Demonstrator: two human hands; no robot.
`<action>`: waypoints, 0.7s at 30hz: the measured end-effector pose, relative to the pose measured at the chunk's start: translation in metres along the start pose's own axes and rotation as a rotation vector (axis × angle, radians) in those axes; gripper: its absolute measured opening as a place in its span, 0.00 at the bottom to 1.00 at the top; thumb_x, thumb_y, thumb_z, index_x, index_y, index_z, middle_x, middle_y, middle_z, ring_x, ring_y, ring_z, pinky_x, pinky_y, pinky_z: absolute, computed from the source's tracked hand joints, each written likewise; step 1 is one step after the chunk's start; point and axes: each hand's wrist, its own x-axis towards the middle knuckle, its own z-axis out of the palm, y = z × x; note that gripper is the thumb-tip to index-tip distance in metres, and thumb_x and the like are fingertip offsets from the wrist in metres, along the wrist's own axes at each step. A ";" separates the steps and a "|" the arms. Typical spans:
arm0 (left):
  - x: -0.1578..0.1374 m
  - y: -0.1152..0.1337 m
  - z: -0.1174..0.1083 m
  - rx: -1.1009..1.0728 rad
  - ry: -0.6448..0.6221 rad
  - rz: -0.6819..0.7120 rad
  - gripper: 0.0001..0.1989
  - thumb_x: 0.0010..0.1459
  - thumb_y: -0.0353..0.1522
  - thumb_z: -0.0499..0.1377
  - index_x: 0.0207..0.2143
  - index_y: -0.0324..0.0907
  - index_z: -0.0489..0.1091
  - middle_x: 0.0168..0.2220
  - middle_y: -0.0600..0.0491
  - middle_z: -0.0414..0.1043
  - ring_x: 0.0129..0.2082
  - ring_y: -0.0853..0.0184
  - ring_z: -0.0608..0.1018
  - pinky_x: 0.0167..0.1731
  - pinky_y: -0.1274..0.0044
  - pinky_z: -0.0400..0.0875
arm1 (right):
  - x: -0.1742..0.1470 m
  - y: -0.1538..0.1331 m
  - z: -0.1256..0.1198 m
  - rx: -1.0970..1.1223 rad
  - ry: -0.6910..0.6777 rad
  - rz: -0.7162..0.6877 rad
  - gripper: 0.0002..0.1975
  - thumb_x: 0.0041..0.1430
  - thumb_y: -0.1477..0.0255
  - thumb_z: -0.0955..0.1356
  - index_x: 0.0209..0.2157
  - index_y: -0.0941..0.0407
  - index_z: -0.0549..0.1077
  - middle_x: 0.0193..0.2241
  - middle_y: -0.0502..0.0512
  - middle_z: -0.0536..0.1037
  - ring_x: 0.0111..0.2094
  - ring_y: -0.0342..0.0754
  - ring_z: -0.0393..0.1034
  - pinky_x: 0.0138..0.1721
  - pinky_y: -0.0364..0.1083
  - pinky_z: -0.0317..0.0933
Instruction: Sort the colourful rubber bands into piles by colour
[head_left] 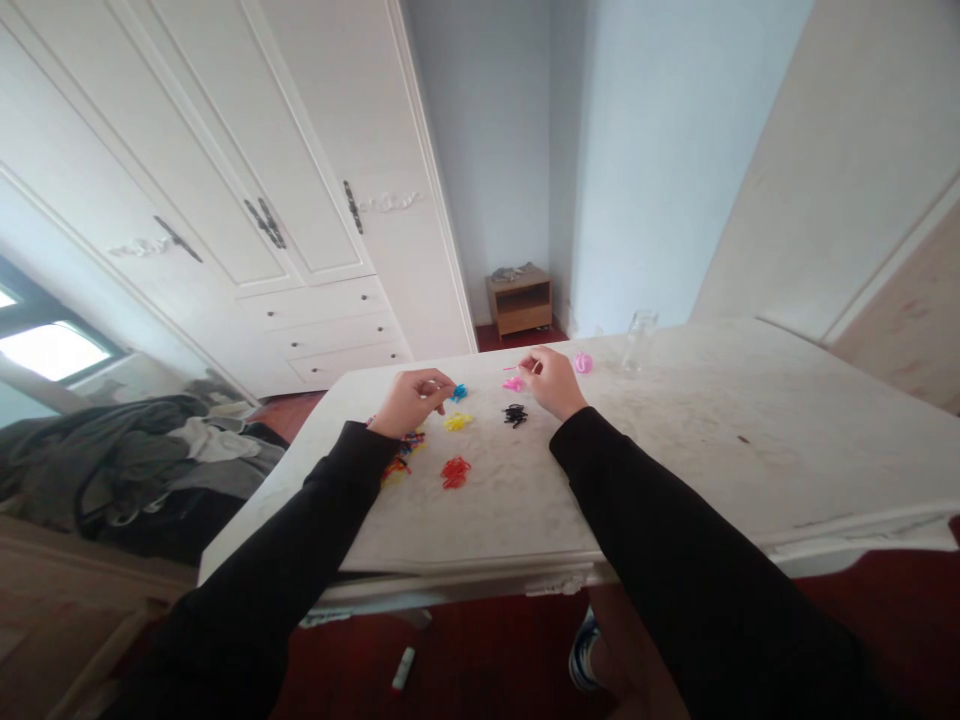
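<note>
Small loops that look like rubber bands lie sorted by colour on a white table [675, 470]. My right hand [553, 380] pinches a thin pink rubber band [510, 369] just above the pink pile [513, 384]. Beside the blue pile [460, 393], my left hand [415, 400] has its thumb and fingers closed together; whatever they hold is too small to make out. Closer to me are a yellow pile [457, 422], a black pile [515, 414] and a red pile [455, 472]. A mixed-colour heap [397, 465] is partly hidden under my left wrist.
A clear glass jar [640, 342] stands near the far edge, with a pink bundle [583, 363] to its left. Dark clothes [150, 470] are heaped left of the table. A marker [403, 670] lies on the red floor. A wardrobe [315, 150] rises behind.
</note>
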 end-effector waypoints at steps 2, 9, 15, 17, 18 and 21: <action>0.000 0.000 0.000 0.014 -0.002 -0.008 0.15 0.57 0.42 0.66 0.33 0.38 0.77 0.19 0.53 0.76 0.20 0.66 0.80 0.23 0.79 0.71 | 0.001 0.009 0.002 -0.018 -0.033 0.021 0.04 0.55 0.78 0.70 0.27 0.57 0.76 0.30 0.53 0.78 0.31 0.46 0.69 0.37 0.46 0.60; 0.000 0.000 0.004 0.049 -0.027 -0.031 0.16 0.57 0.43 0.66 0.33 0.38 0.78 0.17 0.54 0.74 0.17 0.67 0.78 0.20 0.81 0.67 | 0.002 0.019 0.005 -0.060 -0.114 0.076 0.02 0.53 0.77 0.73 0.28 0.58 0.80 0.30 0.54 0.82 0.31 0.46 0.71 0.38 0.44 0.61; -0.001 0.003 0.006 0.062 -0.064 -0.035 0.16 0.57 0.43 0.67 0.32 0.39 0.78 0.16 0.54 0.73 0.16 0.68 0.77 0.19 0.81 0.65 | 0.004 0.021 0.004 -0.073 -0.121 0.072 0.02 0.53 0.77 0.74 0.28 0.58 0.81 0.30 0.54 0.83 0.32 0.46 0.72 0.38 0.44 0.62; -0.001 0.003 0.006 0.065 -0.067 -0.042 0.16 0.57 0.43 0.66 0.32 0.38 0.78 0.16 0.54 0.73 0.17 0.68 0.77 0.19 0.81 0.65 | 0.004 0.021 0.004 -0.080 -0.123 0.071 0.01 0.53 0.77 0.74 0.28 0.58 0.81 0.30 0.54 0.83 0.32 0.46 0.71 0.38 0.44 0.62; -0.001 0.002 0.006 0.068 -0.073 -0.048 0.16 0.57 0.43 0.66 0.32 0.38 0.78 0.16 0.54 0.73 0.17 0.68 0.77 0.19 0.81 0.65 | 0.004 0.021 0.004 -0.079 -0.126 0.074 0.01 0.52 0.77 0.74 0.28 0.58 0.81 0.29 0.54 0.82 0.32 0.46 0.71 0.38 0.44 0.62; -0.001 -0.002 0.007 0.078 -0.100 -0.059 0.15 0.57 0.43 0.66 0.33 0.38 0.79 0.16 0.53 0.74 0.17 0.68 0.77 0.19 0.81 0.66 | 0.004 0.022 0.003 -0.072 -0.139 0.082 0.01 0.53 0.76 0.74 0.28 0.58 0.82 0.29 0.54 0.83 0.32 0.46 0.72 0.38 0.44 0.62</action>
